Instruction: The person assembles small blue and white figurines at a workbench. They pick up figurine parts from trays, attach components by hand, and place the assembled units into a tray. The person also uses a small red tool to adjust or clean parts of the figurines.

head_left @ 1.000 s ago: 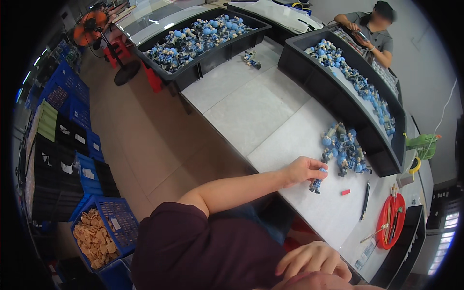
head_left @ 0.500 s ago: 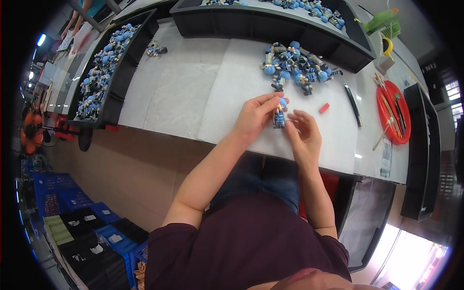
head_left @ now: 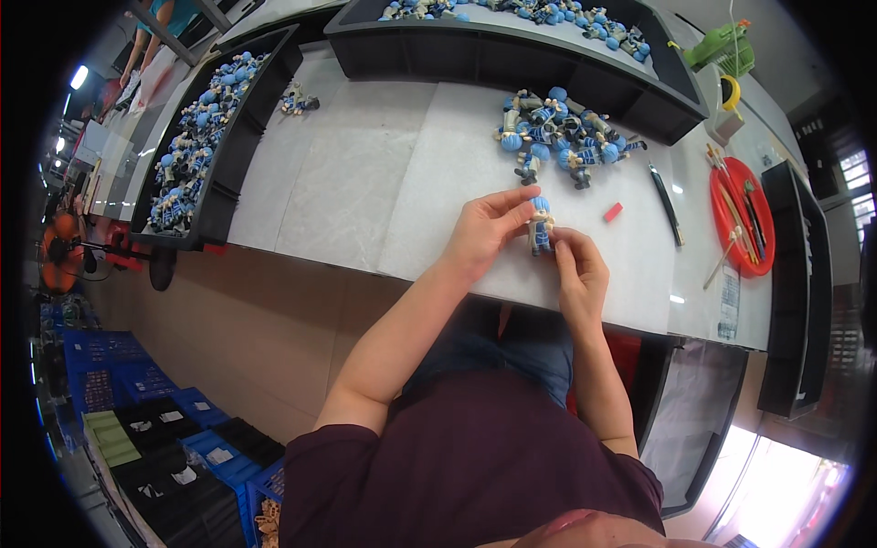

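Small plastic-looking figurine with blue head (head_left: 541,228) gripped near head by thumb and fingers of left hand (head_left: 484,230), held upright over pale white tabletop (head_left: 448,164) near front edge. Right hand (head_left: 585,276) placed at figurine's lower side; whether pinched there cannot be told. Heap of similar blue-headed figurines (head_left: 559,137) spread just beyond.

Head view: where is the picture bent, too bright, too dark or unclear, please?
Head view: the top tray bows, and the corners go black; glare whites out the lower right; small bright reflections sit on the table beside the pen. Head view, centre: the held figure is too small for fine detail.
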The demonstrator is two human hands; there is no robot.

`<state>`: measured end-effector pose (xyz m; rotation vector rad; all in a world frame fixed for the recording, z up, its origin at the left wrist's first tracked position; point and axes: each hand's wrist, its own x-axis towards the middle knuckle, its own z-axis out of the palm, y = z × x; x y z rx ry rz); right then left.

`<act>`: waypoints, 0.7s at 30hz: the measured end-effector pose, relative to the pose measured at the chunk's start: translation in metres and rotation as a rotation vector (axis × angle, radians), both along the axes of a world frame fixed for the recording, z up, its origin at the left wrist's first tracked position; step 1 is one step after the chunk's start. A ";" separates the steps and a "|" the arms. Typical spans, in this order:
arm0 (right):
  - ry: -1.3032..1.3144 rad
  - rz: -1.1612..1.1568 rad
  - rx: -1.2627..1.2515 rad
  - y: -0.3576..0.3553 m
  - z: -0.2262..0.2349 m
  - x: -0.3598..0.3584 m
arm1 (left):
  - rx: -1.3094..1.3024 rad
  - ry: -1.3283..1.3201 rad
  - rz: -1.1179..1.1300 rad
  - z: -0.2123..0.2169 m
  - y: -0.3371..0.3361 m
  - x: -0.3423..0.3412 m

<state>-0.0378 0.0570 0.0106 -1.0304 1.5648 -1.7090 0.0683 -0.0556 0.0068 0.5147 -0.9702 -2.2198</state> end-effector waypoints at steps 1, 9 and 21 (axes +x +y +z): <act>0.002 0.003 0.007 0.000 0.000 -0.001 | 0.004 -0.005 0.003 0.000 0.000 -0.001; -0.033 0.017 0.008 0.001 0.003 0.001 | 0.021 -0.037 -0.015 0.003 0.000 0.002; -0.037 0.072 0.013 0.001 0.000 0.001 | -0.013 -0.021 -0.039 0.000 -0.001 0.003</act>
